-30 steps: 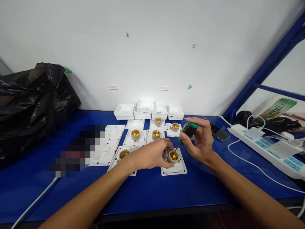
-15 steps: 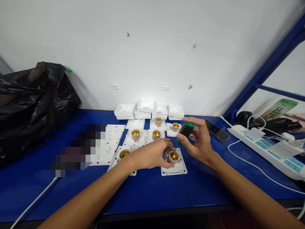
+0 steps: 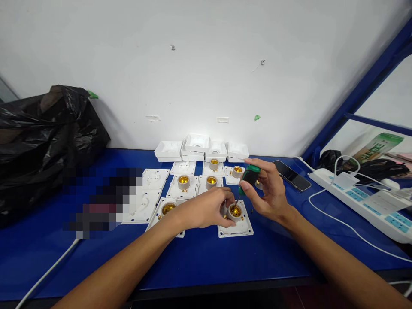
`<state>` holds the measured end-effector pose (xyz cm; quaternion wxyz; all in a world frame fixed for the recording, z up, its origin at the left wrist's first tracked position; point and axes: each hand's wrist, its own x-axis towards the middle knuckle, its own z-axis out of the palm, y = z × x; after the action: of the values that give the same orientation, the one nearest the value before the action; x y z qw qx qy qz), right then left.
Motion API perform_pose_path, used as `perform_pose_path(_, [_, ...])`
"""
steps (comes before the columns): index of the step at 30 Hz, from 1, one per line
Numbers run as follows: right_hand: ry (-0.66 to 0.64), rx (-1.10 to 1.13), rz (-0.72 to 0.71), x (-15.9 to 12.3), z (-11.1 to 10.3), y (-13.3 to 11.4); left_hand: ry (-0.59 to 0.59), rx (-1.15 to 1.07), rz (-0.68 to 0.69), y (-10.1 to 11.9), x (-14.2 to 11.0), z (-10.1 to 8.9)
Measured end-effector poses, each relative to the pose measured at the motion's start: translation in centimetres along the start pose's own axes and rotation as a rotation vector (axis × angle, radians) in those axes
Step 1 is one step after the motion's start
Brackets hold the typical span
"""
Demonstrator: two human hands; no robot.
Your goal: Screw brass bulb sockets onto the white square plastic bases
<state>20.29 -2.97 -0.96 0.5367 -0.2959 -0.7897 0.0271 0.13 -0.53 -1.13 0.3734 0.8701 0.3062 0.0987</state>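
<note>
My left hand (image 3: 206, 209) is closed around the side of a beige lamp socket (image 3: 234, 211) with a brass inside, which stands on a white square plate (image 3: 235, 227) on the blue table. My right hand (image 3: 268, 191) grips a green-handled screwdriver (image 3: 249, 174); its thin shaft slants down to the socket's rim. Several more white plates with brass sockets (image 3: 183, 181) lie in rows just behind.
White square boxes (image 3: 197, 142) are stacked by the wall. A black plastic bag (image 3: 41, 133) fills the left. A phone (image 3: 291, 175) lies at the right, beside a white power strip (image 3: 363, 201) with cables. A blue frame post (image 3: 360, 92) rises at the right.
My right hand with the screwdriver handle has shifted slightly left and turned a little. My left hand and the socket have stayed in place.
</note>
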Motion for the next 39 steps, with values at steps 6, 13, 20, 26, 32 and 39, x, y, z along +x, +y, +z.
perform_pose_path(6, [0.002, 0.001, 0.001, 0.05, -0.11, 0.06, 0.004, -0.005, -0.018, -0.17, 0.01, 0.13])
perform_pose_path(13, [0.006, -0.001, -0.014, 0.22, -0.08, 0.0, 0.006, -0.01, -0.017, -0.17, 0.02, 0.11])
perform_pose_path(20, [0.002, 0.007, -0.02, 0.21, -0.13, 0.08, -0.003, 0.001, -0.034, 0.07, -0.05, -0.04])
perform_pose_path(26, [0.015, -0.014, 0.009, 0.19, -0.13, 0.01, -0.024, 0.006, -0.055, 0.14, -0.08, -0.14])
perform_pose_path(32, [-0.023, -0.04, 0.03, 0.15, -0.31, 0.08, -0.023, -0.01, -0.053, 0.17, -0.05, -0.12])
perform_pose_path(39, [0.016, -0.075, 0.015, 0.04, -0.3, 0.17, -0.02, 0.002, -0.055, 0.05, -0.03, -0.1])
